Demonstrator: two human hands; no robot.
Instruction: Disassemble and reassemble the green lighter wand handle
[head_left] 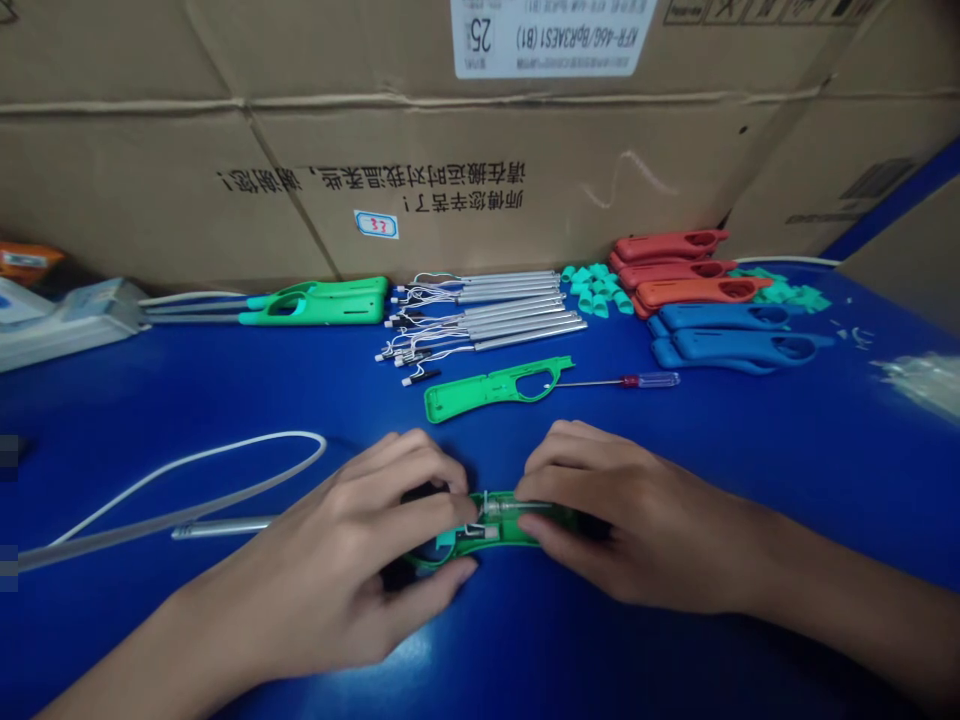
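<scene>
A green lighter half-shell (pixel 517 528) lies open side up between my hands, low in the middle of the view. My left hand (pixel 382 540) grips its trigger-loop end, fingers over the top and thumb along the near edge. Inside the shell show a small black part with a white tip (pixel 480 532) and a clear tube-like piece (pixel 499 506). My right hand (pixel 607 510) is closed on the other end, its fingers and thumb covering part of the clear piece. A silver metal tube (pixel 221 527) sticks out to the left from under my left hand.
Beyond my hands lie another green half-shell (pixel 465 393), a screwdriver (pixel 651 381) and several wired metal tubes (pixel 517 318). Green caps (pixel 598 290), red shells (pixel 667 270) and blue shells (pixel 735 335) stand farther back, before a cardboard box (pixel 450 140). A white cable (pixel 247 450) loops at left.
</scene>
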